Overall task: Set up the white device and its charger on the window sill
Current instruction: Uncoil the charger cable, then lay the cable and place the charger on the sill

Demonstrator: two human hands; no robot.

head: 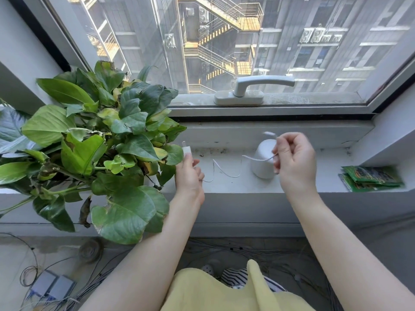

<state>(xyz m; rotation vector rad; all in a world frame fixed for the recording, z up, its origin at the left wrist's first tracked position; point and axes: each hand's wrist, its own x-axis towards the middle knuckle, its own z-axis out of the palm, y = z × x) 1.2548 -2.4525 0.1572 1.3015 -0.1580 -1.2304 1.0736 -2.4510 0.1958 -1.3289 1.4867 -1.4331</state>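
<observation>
A white rounded device (262,162) stands on the window sill (314,180), partly behind my right hand. My right hand (294,160) pinches the thin white cable (226,173) near its plug end, which is blurred just above the fingers. The cable loops down across the sill to my left hand (188,173). That hand grips the white charger plug (186,150), whose prongs point up beside the plant leaves.
A large leafy pot plant (94,149) fills the sill's left side. Green packets (370,178) lie at the sill's right end. A window handle (251,88) sits above on the frame. Cables and small boxes (51,288) lie on the floor below.
</observation>
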